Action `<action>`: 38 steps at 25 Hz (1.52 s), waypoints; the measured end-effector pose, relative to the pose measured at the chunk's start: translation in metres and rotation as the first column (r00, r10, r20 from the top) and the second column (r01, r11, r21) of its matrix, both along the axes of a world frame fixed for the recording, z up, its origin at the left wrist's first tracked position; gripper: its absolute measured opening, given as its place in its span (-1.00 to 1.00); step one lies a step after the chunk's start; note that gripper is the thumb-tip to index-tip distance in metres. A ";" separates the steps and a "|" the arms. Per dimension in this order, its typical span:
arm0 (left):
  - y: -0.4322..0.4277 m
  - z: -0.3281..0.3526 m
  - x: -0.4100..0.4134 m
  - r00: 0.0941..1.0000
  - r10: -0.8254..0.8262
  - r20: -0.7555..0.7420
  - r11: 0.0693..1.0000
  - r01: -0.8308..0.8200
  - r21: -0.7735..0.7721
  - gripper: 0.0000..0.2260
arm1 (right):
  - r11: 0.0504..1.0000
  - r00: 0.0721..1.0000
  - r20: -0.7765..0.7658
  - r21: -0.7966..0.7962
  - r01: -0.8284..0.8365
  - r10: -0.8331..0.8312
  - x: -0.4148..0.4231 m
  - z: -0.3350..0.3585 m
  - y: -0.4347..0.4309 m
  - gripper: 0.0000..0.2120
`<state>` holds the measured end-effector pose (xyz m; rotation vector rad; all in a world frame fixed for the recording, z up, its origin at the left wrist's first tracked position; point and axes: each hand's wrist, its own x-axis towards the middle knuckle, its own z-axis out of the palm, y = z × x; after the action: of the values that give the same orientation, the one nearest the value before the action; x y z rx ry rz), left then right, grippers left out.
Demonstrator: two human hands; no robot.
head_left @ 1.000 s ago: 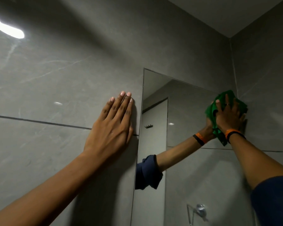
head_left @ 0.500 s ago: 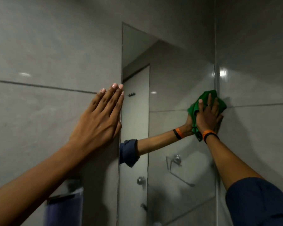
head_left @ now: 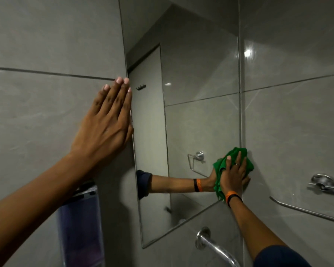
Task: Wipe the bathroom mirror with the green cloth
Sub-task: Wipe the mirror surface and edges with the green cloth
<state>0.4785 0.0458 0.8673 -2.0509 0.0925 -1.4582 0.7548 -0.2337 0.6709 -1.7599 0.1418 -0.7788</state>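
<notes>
The tall frameless mirror [head_left: 181, 116] hangs on the grey tiled wall in the room's corner. My right hand [head_left: 234, 177] presses the crumpled green cloth [head_left: 220, 166] flat against the mirror's lower right edge, where the glass meets the side wall. That wrist carries an orange band and a black band. The mirror reflects the arm and cloth. My left hand [head_left: 106, 124] lies flat on the wall tile just left of the mirror's left edge, fingers together and pointing up, holding nothing.
A chrome tap spout [head_left: 214, 247] sticks out below the mirror. On the right wall are a chrome holder [head_left: 322, 182] and a grab bar [head_left: 305, 211]. A translucent bluish container [head_left: 79, 224] hangs on the wall under my left forearm.
My right hand has slid the green cloth down the mirror's right edge, from near the top to the lower part. The view has tilted down. My left hand stays braced on the wall.
</notes>
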 end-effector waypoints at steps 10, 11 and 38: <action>0.003 -0.004 0.004 1.000 0.006 0.030 1.000 -0.005 -0.016 -0.37 | 0.983 0.992 -0.121 0.179 0.041 -0.019 -0.010 -0.041 0.017 -0.39; 0.003 -0.006 0.003 1.000 0.012 0.026 1.000 -0.011 -0.016 -0.37 | 0.980 0.991 -0.130 0.196 0.040 -0.015 -0.010 -0.044 0.019 -0.39; 0.017 -0.010 -0.038 0.999 -0.039 0.006 0.993 0.040 -0.113 -0.38 | 0.866 0.770 0.586 -0.491 0.090 0.252 -0.193 -0.049 0.181 -0.31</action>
<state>0.4403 0.0632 0.8569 -2.1476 0.0505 -1.5224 0.5622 -0.0530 0.6220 -1.8435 -0.6562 -1.3974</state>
